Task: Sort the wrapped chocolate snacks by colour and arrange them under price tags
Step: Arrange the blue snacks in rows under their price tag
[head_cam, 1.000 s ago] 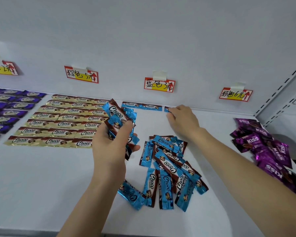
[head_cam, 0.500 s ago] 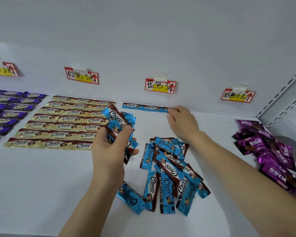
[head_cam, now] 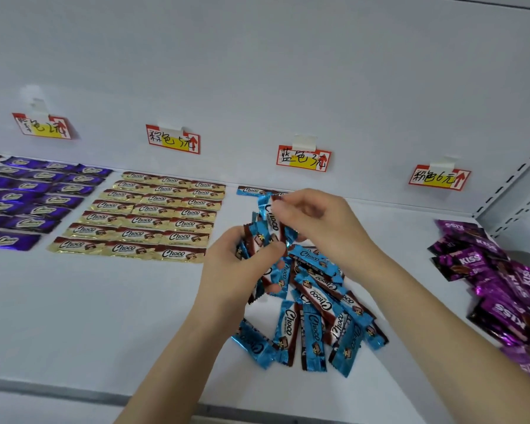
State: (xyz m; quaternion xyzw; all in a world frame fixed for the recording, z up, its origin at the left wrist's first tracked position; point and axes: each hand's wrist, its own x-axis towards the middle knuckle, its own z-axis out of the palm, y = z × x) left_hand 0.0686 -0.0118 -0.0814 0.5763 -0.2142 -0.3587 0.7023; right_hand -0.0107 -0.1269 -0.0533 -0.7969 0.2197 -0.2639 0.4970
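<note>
the risk here, as i judge it, is a spill. the left hand (head_cam: 236, 264) grips a whole bundle of blue snacks (head_cam: 257, 240) at the centre of the frame. the wrappers look slick, so drawing one out could drag its neighbours loose onto the loose blue pile (head_cam: 318, 316) below, or onto the gold rows (head_cam: 153, 221) just to the left, mixing colours. a hasty lay could also skew the blue row (head_cam: 251, 190) begun along the back wall, under the blue price tag (head_cam: 303, 158) in the upper centre.

the left hand's fingers are curled tight round the bundle, thumb pressed across its front. the right hand (head_cam: 322, 221) pinches the top end of a single blue snack (head_cam: 271, 214) between thumb and fingertips (head_cam: 283, 206). that snack stands nearly upright, its lower end among the bundle.
</note>
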